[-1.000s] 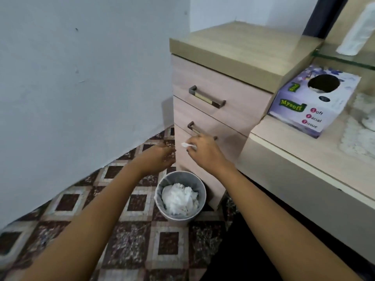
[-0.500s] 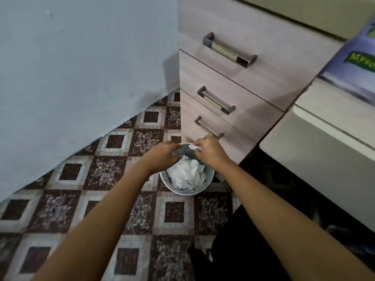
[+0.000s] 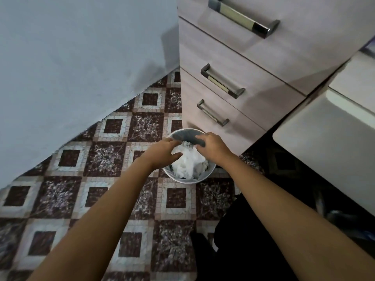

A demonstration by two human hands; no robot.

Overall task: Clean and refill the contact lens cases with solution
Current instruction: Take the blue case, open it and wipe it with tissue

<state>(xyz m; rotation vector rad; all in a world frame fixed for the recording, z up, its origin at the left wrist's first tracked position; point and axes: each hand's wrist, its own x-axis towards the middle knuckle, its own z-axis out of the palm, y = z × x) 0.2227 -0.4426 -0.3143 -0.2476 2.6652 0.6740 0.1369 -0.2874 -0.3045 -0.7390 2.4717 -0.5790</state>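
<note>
No contact lens case or solution bottle shows in the head view. Both hands hover over a small round grey waste bin (image 3: 183, 180) on the floor, which is full of crumpled white tissue (image 3: 190, 164). My left hand (image 3: 163, 153) is above the bin's left rim, its thumb stretched over the tissue and its fingers loosely bent, holding nothing I can see. My right hand (image 3: 213, 148) is above the right rim with its fingers bent down into the bin. Its fingertips are hidden, and the small white scrap is not visible.
A pale wooden drawer unit (image 3: 253, 63) with three metal handles (image 3: 222, 82) stands right behind the bin. A white desk edge (image 3: 328, 138) juts out at the right. A blue-grey wall (image 3: 81, 57) is on the left, above brown and white patterned floor tiles (image 3: 105, 159).
My head has tipped further down and closer to the bin. Both hands dropped lower over it. The white scrap pinched in my right hand earlier is no longer visible.
</note>
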